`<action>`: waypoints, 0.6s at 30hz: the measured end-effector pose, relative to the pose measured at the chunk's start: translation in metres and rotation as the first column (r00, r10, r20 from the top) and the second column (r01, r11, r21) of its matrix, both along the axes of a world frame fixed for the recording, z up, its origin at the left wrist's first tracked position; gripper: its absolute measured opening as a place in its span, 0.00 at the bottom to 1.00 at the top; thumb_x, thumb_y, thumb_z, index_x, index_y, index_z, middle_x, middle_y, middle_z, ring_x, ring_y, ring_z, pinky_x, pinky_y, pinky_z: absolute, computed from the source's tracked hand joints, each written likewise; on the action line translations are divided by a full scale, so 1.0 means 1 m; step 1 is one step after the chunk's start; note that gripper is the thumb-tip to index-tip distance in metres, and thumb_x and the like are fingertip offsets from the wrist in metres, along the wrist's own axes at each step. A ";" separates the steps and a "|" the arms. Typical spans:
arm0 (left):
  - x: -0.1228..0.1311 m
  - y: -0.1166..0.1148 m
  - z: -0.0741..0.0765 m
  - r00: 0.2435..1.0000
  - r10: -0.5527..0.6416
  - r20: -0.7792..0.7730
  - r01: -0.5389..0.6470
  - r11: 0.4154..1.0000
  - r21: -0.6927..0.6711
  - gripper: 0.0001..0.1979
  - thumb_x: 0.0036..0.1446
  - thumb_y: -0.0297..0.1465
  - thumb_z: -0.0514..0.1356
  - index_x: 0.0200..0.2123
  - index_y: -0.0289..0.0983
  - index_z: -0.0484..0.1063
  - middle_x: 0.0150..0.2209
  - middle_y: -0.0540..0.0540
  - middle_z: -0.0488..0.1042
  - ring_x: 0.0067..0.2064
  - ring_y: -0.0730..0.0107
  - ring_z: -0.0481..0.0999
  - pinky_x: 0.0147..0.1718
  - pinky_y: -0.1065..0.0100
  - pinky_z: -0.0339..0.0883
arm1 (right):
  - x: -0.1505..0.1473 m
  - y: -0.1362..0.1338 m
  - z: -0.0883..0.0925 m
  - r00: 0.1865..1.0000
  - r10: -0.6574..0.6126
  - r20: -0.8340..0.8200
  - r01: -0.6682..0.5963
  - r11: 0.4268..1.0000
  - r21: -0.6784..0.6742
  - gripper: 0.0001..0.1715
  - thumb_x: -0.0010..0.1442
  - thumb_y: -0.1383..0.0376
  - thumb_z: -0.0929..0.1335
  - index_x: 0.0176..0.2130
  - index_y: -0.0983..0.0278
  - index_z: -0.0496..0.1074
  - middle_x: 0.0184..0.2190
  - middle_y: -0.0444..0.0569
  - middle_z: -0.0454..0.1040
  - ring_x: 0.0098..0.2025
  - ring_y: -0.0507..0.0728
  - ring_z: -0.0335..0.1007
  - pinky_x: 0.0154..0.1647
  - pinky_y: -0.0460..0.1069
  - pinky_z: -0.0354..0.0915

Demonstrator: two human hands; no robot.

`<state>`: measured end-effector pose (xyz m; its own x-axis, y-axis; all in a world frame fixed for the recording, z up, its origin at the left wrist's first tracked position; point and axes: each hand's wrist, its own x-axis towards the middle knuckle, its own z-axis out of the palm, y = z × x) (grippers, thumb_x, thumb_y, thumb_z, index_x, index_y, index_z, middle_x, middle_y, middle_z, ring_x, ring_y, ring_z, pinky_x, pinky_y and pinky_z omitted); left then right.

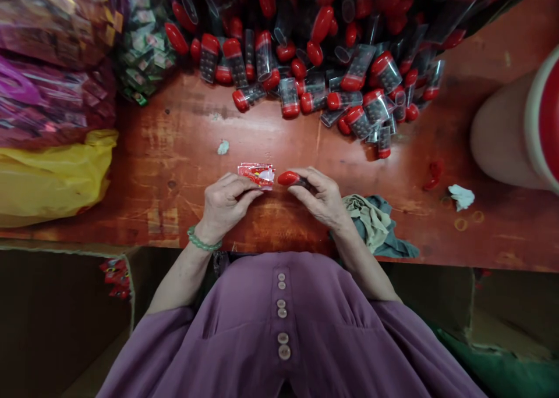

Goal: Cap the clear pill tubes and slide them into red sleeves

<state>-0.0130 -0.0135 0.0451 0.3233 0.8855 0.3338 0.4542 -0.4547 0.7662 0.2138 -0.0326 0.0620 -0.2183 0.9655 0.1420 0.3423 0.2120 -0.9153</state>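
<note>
My left hand (227,203) pinches the near edge of a small stack of red printed packets (257,174) just above the wooden table. Facing it, my right hand (318,197) grips a clear tube with a red rounded cap (288,178), the cap pointing left toward the packets. A narrow gap separates cap and packets. The fingers hide most of that tube's body. Beyond both hands lies a heap of similar red-capped clear tubes (290,98), many with dark round pieces inside.
Bags of small packets (56,101) and a yellow plastic bag (52,180) line the left side. A crumpled cloth (371,220) lies by my right forearm. A white bucket (502,118) stands at right, near a crumpled tissue (461,196). Open cardboard boxes (126,293) sit below the table edge.
</note>
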 end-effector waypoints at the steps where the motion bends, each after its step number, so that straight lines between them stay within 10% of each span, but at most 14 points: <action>1: 0.001 -0.002 0.003 1.000 -0.012 0.018 0.012 1.000 -0.004 0.03 0.56 0.32 0.68 0.34 0.39 0.81 0.32 0.48 0.82 0.33 0.71 0.79 0.36 0.68 0.72 | 0.000 -0.002 0.003 1.000 0.021 -0.007 -0.021 1.000 0.023 0.13 0.66 0.63 0.68 0.50 0.61 0.75 0.43 0.48 0.79 0.42 0.54 0.75 0.47 0.51 0.70; 18: 0.002 -0.017 0.006 0.982 -0.188 -0.019 0.188 0.982 -0.004 0.05 0.61 0.30 0.63 0.37 0.37 0.79 0.32 0.47 0.80 0.34 0.72 0.78 0.37 0.69 0.73 | 0.000 -0.011 0.029 0.757 0.408 0.510 -0.341 0.913 -0.223 0.22 0.71 0.60 0.62 0.61 0.59 0.68 0.38 0.50 0.71 0.40 0.58 0.71 0.44 0.52 0.69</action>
